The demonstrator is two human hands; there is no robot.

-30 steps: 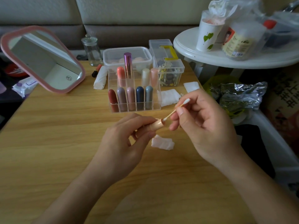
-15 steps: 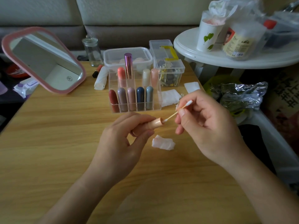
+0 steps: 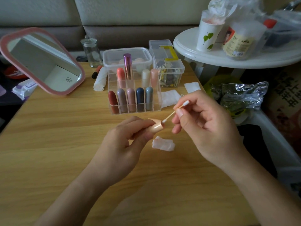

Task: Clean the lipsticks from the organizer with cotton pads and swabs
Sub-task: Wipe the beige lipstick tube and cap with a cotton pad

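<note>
1. Hardly any movement since a second ago: left hand (image 3: 123,144), right hand (image 3: 206,128), swab (image 3: 171,114) and lipstick (image 3: 157,128) all close to their former spots at centre frame, with the lipstick only a touch lower.
2. Left hand: fingers and thumb curled round the peach lipstick, whose open end points right toward the swab.
3. Right hand: thumb and forefinger pinching the swab's stick near its upper end, other fingers loosely bent below.
4. Swab slanted from upper right down to lower left, lower tip touching the lipstick's end, upper tip white and free.
5. Used pad (image 3: 163,143), faintly pink-stained, flat on the table (image 3: 65,136) just below the lipstick, same place as before.
6. Organizer (image 3: 158,103) above the hands at centre, unmoved, holding upright lipsticks (image 3: 131,99): five in the front row, four behind.
7. Two clean pads (image 3: 170,97) on the table right of the organizer, the nearer one touching its side.
8. Mirror (image 3: 44,61) tilted at upper left; jar (image 3: 91,51) and tub (image 3: 114,51) behind the organizer.
9. Round table (image 3: 211,57) at upper right, bearing a cup (image 3: 209,35) with green leaves.
</note>
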